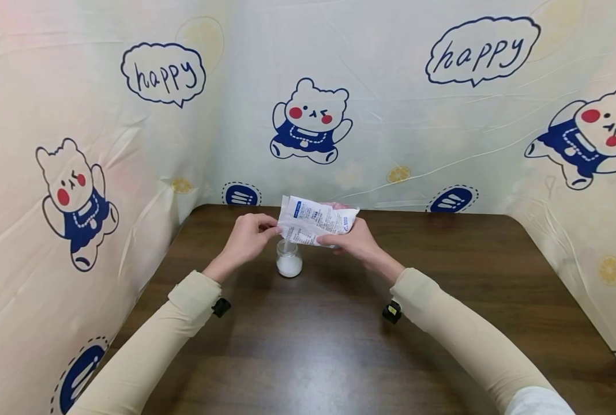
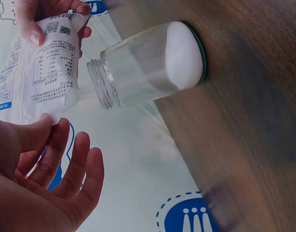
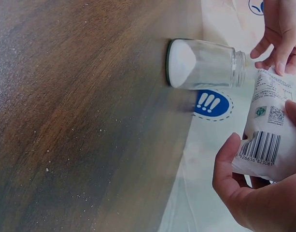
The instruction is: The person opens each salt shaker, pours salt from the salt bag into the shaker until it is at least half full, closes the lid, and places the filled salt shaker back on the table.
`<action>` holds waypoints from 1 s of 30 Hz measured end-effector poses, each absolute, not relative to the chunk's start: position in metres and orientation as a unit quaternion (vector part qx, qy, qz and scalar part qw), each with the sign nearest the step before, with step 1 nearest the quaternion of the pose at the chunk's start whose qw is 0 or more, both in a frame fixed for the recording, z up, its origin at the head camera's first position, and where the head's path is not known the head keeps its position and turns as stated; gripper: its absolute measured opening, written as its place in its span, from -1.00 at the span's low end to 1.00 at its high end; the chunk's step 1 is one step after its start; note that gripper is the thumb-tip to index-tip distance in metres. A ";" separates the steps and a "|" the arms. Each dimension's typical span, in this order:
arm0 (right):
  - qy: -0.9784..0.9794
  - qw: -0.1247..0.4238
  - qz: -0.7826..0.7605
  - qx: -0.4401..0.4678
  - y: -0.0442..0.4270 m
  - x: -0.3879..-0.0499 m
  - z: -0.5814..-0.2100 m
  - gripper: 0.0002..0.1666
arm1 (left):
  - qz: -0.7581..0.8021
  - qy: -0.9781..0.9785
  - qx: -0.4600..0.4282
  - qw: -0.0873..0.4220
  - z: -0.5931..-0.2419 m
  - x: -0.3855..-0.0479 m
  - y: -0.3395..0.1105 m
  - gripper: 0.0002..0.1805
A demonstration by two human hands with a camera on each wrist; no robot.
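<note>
A white printed bag [image 1: 313, 222] is held tilted over a small glass jar [image 1: 289, 262] standing on the table. My right hand [image 1: 353, 237] grips the bag's right end, beside the barcode seen in the right wrist view. At the other end, my left hand [image 1: 251, 235] pinches a corner between thumb and index finger; its other fingers are spread in the left wrist view. White grains [image 2: 85, 94] stream from the bag's corner into the jar's open mouth. White powder [image 2: 184, 55] lies heaped in the lower part of the jar.
The jar stands on a dark brown wooden table [image 1: 308, 346]. Small white grains [image 3: 47, 169] are scattered on the wood. A patterned cloth [image 1: 380, 127] with bears and lettering hangs behind the table and along both sides.
</note>
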State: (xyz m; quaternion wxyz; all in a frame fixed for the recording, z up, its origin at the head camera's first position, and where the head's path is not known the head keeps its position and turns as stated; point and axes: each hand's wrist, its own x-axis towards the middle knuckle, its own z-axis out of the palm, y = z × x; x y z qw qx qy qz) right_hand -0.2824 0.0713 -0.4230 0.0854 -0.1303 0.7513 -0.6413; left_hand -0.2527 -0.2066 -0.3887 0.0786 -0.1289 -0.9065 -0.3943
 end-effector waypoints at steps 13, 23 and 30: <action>0.749 0.089 -0.643 -0.131 0.071 -0.281 -0.424 -0.26 | -0.393 -0.907 -0.127 0.078 -0.389 -0.252 -0.207 -0.88; 0.747 0.089 -0.645 -0.134 0.072 -0.281 -0.424 -0.28 | -0.393 -0.907 -0.130 0.081 -0.390 -0.252 -0.207 -0.89; 0.746 0.087 -0.646 -0.137 0.072 -0.280 -0.423 -0.23 | -0.390 -0.907 -0.136 0.083 -0.388 -0.252 -0.206 -0.89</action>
